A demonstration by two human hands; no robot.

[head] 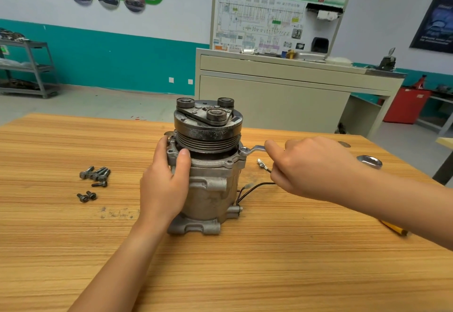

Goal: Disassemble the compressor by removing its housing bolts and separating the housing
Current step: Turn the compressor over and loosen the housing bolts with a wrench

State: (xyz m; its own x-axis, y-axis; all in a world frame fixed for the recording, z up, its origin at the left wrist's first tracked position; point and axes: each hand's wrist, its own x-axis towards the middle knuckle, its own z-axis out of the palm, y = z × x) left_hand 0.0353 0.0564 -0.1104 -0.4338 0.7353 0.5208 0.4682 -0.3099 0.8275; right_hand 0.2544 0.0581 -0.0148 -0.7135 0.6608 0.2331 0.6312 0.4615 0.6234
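Presently underway: loosening a bolt at the compressor's (210,196) right flange corner, by my reading.
Compressor: upright on the worktop (269,262), pulley (208,137) end up.
Left hand (164,184): wrapped round the compressor's upper left side, bracing it.
Right hand (311,167): right of the compressor, fingers curled round the wrench (256,149), whose ring end sits on the flange corner.
Doing it well: keep the ring flat and fully seated, pull in a smooth arc, and counter the twist with the bracing hand.
Materials: dull grey cast body; dark, grooved pulley; striped wood-grain worktop.
Loose bolts (95,173): dark with flanged heads, clustered left of the compressor.
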